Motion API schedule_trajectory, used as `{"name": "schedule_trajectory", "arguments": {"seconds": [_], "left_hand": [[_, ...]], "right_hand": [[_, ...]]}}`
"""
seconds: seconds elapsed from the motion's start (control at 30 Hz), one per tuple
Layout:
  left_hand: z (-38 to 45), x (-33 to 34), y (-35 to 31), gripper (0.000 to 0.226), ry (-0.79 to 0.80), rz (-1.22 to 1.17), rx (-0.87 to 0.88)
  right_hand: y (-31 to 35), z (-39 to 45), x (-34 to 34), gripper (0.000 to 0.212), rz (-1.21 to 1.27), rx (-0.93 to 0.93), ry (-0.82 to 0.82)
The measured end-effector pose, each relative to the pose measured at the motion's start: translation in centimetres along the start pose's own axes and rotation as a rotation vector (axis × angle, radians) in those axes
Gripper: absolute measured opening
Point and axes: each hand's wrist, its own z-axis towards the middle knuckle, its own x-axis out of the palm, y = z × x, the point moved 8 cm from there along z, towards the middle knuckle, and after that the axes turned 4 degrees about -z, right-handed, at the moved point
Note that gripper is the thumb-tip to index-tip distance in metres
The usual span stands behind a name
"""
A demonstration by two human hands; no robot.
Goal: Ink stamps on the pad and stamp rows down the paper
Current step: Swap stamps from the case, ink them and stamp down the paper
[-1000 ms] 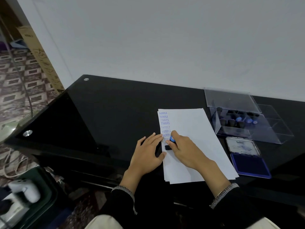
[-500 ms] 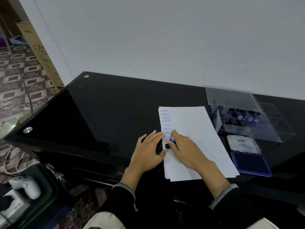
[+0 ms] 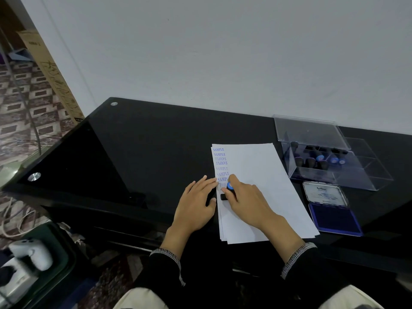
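While my right hand [image 3: 247,201] grips the stamp [image 3: 228,191] pressed on the paper [image 3: 263,175] just below the SAMPLE column [image 3: 221,166], my flat left hand [image 3: 196,206] steadies the paper's left edge; the ink pad [image 3: 333,219] lies right of the paper, nearer my right hand.

Light is soft and even, fairly dim, no hard shadows. My table [image 3: 145,152] is glossy black; its left half picks up a pale reflected sheen, the rest reads near-black. Faint soft shadow on the table under my left hand [image 3: 196,208]. White paper [image 3: 263,175], at the table's right, is the brightest thing, not blown out. Centre is sharp: stamped text on the paper is legible. Wide-angle bending shows left of the table, and below its left corner the frame is smeared.
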Motion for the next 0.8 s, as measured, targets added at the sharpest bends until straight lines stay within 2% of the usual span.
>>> {"name": "schedule_trajectory", "arguments": {"seconds": [0.17, 0.37, 0.67, 0.73, 0.8], "left_hand": [[0.1, 0.1, 0.1, 0.047, 0.013, 0.008, -0.016], [0.0, -0.1, -0.2, 0.048, -0.001, 0.011, 0.001], [0.0, -0.2, -0.2, 0.047, 0.001, 0.008, -0.009], [0.0, -0.3, -0.3, 0.047, -0.006, -0.002, -0.004], [-0.1, -0.4, -0.4, 0.047, -0.011, -0.007, 0.0]], "right_hand": [[0.1, -0.9, 0.3, 0.012, -0.001, 0.002, -0.05], [0.1, 0.2, 0.0, 0.017, 0.012, 0.003, 0.015], [0.0, -0.5, 0.3, 0.013, 0.052, 0.031, -0.028], [-1.0, -0.2, 0.0, 0.015, 0.198, 0.09, -0.022], [-3.2, -0.3, -1.0, 0.023, 0.517, 0.261, -0.113]]}}
